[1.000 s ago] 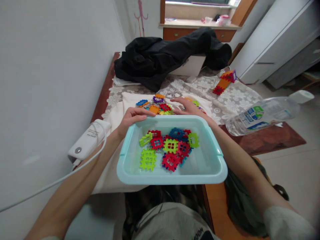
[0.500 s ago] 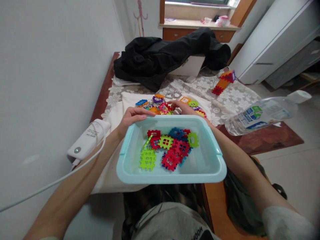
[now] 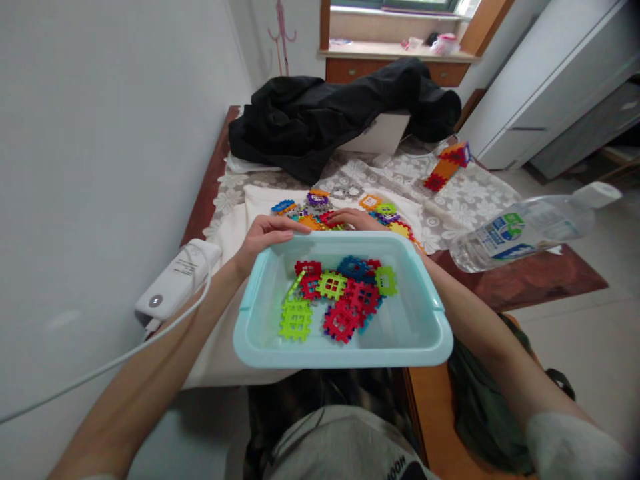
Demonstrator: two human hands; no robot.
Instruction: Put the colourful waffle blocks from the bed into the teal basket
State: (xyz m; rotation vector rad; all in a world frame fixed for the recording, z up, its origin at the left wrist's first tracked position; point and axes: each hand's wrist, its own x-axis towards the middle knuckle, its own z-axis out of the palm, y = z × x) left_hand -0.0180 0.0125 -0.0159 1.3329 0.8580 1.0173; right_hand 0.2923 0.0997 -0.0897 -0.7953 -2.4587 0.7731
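Basically, everything centres on a pale turquoise plastic tub point(image 3: 345, 357) with rounded corners, open at the top. Lattice-like plastic pieces lie loosely in it: a large lime-green square piece point(image 3: 295, 320) towards the left of its floor, a smaller lime-green piece point(image 3: 331, 285) near the middle, another green one tilted up beside some red pieces point(image 3: 342, 321), and a dark blue piece point(image 3: 354, 267) near the far wall. A lime-green piece point(image 3: 386, 281) sits to the right of the blue one. Bare floor of the tub shows at the right end.

The left hand point(image 3: 260, 241) is at the far left corner of the tub, touching the rim; its index finger and thumb are stretched out there, but the other fingers are hidden, so I can't tell whether they grip. The right hand point(image 3: 356, 219) reaches just beyond the far rim, its fingers at a red piece point(image 3: 327, 218) in a mixed heap; whether they grasp it can't be made out.

That heap lies on a white cloth point(image 3: 260, 195) over the worktop point(image 3: 204, 187). Well to the right, a standing red-and-orange construction point(image 3: 447, 167) and a clear plastic bottle point(image 3: 530, 230) are visible.
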